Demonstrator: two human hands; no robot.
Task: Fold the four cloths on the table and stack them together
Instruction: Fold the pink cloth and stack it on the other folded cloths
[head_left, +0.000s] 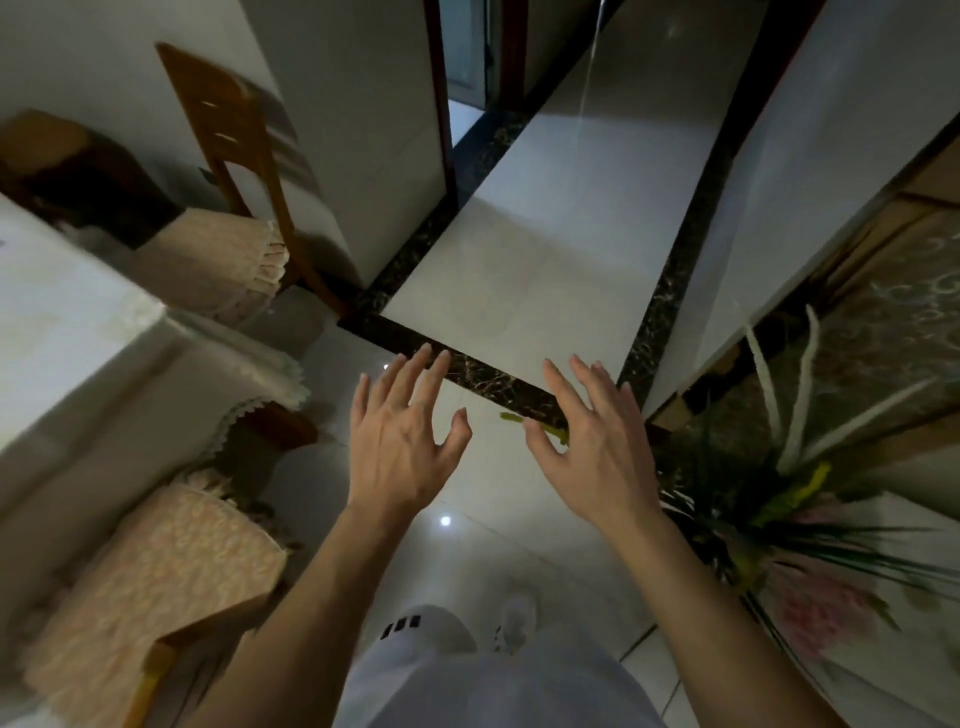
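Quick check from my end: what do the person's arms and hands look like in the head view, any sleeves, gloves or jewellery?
Both forearms are bare as far as the frame shows, with no sleeves in view. The left hand and right hand wear no gloves, and I see no rings, watch or bracelets. Fingernails look short and unpainted. Below them, light grey-white trousers carry a small row of dark rectangular marks.

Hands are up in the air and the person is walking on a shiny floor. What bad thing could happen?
Three things might go wrong:
1. The left hand and right hand hold nothing, and no cloths show, so the folding has not begun.
2. The plant sits close to the right arm and could get knocked.
3. The chair by the table sticks out beside the left leg; the person might bump it.
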